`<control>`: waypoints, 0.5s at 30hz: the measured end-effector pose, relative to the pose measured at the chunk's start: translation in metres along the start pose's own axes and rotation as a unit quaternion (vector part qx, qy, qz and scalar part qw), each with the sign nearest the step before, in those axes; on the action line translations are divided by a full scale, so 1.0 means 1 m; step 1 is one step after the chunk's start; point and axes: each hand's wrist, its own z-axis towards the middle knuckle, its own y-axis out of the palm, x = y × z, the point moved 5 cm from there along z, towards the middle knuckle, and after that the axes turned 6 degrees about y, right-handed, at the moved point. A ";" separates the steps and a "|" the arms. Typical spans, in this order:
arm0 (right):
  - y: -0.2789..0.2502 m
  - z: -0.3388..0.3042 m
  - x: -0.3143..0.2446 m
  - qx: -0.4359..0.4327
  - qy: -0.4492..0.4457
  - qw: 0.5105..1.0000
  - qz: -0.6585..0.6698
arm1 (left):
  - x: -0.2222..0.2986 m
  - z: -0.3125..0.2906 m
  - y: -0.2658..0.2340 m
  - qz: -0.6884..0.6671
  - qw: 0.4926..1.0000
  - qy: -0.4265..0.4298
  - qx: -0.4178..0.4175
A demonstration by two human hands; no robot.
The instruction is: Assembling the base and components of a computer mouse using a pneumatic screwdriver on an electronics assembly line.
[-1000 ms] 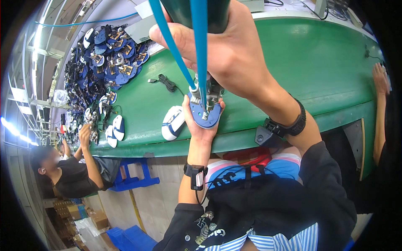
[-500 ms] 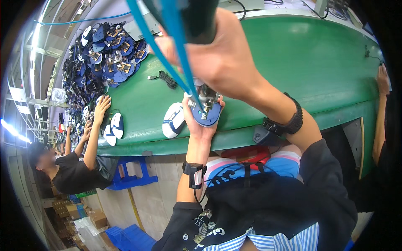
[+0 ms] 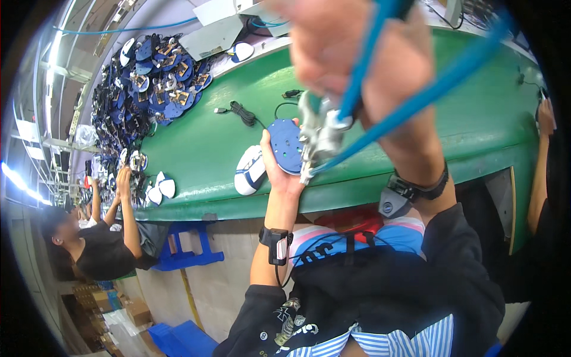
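Low over the bench front, my left hand (image 3: 284, 181) holds a blue oval computer mouse (image 3: 286, 147), its flat holed underside facing up and its cable running off behind. My right hand (image 3: 357, 53), blurred by motion, is closed round a dark power screwdriver, whose body is mostly hidden. The tool's metal head (image 3: 323, 135) hangs just right of the mouse, overlapping its edge in view; whether they touch I cannot tell. Blue air hoses (image 3: 416, 107) cross in front of my right hand. Beside my left hand lies a white-and-blue mouse (image 3: 248, 171).
A coiled black cable (image 3: 242, 113) lies on the green bench (image 3: 476, 95). Far left is a heap of blue mouse bases (image 3: 172, 80) with boards and cables. Another white-and-blue mouse (image 3: 242, 52) sits at the back edge. A co-worker (image 3: 101, 250) works at left; another person's arm (image 3: 540, 160) shows at right.
My right hand and the screwdriver have moved right, uncovering more of the mouse in my left hand. Its holed face now shows. The co-worker's hand has left the white-and-blue mice at left.
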 end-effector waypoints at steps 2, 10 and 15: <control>0.015 -0.006 0.012 -0.023 0.033 0.996 0.082 | 0.004 0.000 -0.019 0.001 0.998 0.002 0.055; 0.023 -0.019 0.015 0.036 0.075 0.996 0.031 | 0.000 -0.002 -0.009 0.018 0.997 -0.004 0.073; 0.027 -0.019 0.023 0.041 0.062 0.996 0.044 | 0.000 0.002 -0.012 0.012 0.999 -0.006 0.050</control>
